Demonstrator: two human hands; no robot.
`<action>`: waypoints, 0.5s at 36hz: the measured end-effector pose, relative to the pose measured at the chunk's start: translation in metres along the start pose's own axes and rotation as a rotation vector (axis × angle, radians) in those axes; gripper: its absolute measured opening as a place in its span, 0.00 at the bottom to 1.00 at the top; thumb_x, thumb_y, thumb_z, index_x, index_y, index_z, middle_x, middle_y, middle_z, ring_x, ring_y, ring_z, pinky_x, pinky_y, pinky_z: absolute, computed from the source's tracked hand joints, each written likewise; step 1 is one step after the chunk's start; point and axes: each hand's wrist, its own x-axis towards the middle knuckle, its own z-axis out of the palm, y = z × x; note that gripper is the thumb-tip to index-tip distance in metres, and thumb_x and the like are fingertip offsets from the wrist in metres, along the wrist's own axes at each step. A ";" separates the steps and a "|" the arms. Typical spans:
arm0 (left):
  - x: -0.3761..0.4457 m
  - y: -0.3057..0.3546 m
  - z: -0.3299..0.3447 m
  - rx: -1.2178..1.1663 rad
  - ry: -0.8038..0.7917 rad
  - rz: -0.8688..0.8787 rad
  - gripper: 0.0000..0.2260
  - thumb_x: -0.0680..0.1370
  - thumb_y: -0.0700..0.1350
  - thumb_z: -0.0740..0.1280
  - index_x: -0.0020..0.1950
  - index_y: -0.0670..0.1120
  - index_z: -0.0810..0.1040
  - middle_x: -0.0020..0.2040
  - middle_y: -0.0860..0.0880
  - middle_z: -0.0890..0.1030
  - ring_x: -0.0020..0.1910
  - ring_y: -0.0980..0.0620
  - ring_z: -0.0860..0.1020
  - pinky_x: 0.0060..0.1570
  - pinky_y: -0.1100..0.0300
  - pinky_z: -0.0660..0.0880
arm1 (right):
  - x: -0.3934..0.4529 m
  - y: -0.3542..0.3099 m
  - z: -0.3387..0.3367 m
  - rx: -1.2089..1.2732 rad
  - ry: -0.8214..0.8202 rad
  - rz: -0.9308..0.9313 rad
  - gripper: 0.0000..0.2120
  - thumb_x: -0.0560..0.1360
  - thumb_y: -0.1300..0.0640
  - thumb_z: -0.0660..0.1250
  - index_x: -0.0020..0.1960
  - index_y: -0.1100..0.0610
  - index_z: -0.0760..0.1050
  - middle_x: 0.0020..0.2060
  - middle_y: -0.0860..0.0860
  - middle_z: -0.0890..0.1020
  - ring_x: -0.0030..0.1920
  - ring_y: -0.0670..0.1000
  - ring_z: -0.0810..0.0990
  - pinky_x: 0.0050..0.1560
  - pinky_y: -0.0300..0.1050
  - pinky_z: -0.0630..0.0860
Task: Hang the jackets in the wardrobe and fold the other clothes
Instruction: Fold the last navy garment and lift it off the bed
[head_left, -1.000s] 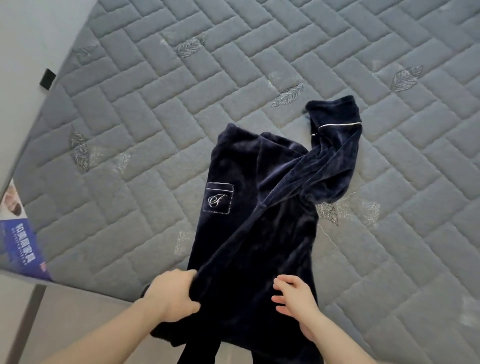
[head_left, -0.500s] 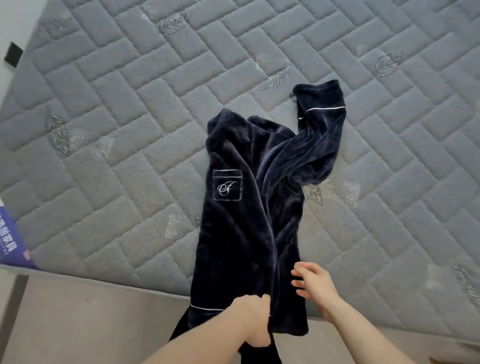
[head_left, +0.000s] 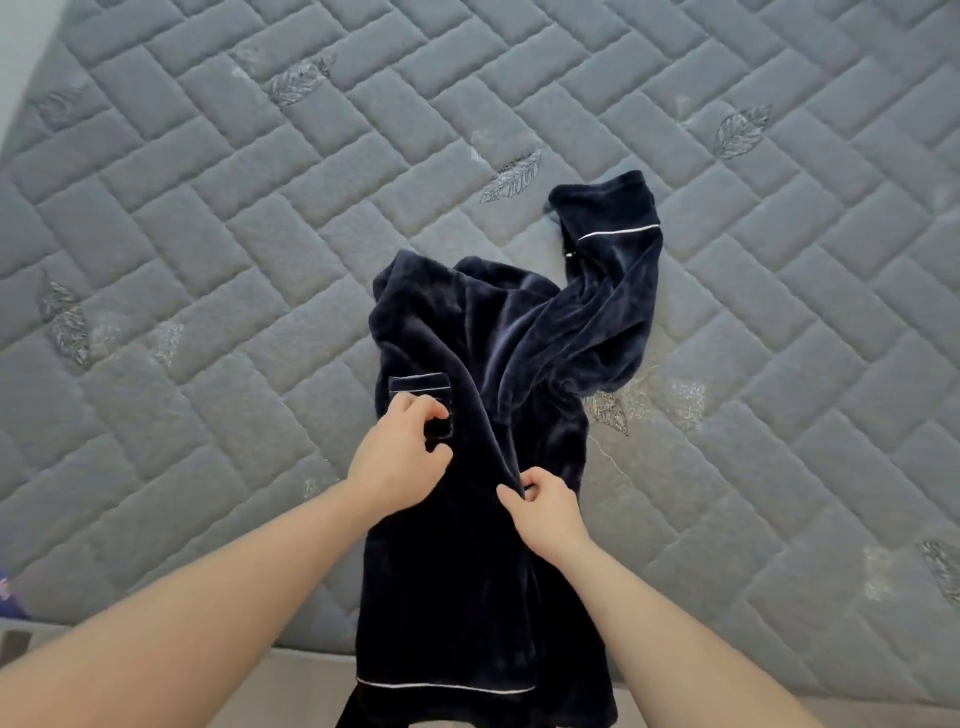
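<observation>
The top (head_left: 483, 415) is pinched by the right hand (head_left: 545, 512) and touched by the loosely curled left hand (head_left: 400, 462); its hem, hung off the bed (head_left: 208, 260), could be dragged off.

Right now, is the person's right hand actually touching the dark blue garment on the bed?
Touching. The head view shows the right hand with its fingers curled into a fold of the navy garment, pinching the cloth, with no gap between them.
</observation>
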 end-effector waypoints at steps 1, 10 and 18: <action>0.004 0.001 -0.001 0.019 0.016 0.037 0.22 0.77 0.47 0.69 0.70 0.54 0.71 0.68 0.57 0.67 0.56 0.55 0.75 0.55 0.53 0.78 | -0.002 0.003 -0.003 0.037 0.043 -0.003 0.09 0.76 0.46 0.70 0.42 0.49 0.75 0.26 0.41 0.76 0.27 0.40 0.73 0.33 0.39 0.73; 0.023 0.004 0.031 0.511 -0.252 0.199 0.45 0.76 0.55 0.66 0.82 0.61 0.38 0.81 0.51 0.31 0.81 0.39 0.42 0.76 0.38 0.58 | -0.021 0.057 -0.035 -0.065 0.229 -0.055 0.10 0.80 0.46 0.64 0.41 0.44 0.67 0.28 0.43 0.78 0.26 0.44 0.74 0.27 0.38 0.69; 0.060 0.029 0.035 0.477 -0.285 0.053 0.35 0.72 0.63 0.65 0.76 0.55 0.57 0.75 0.46 0.61 0.67 0.39 0.69 0.63 0.44 0.71 | 0.019 0.040 -0.064 -0.089 0.177 0.087 0.22 0.70 0.33 0.72 0.54 0.44 0.71 0.46 0.42 0.80 0.47 0.43 0.80 0.50 0.46 0.73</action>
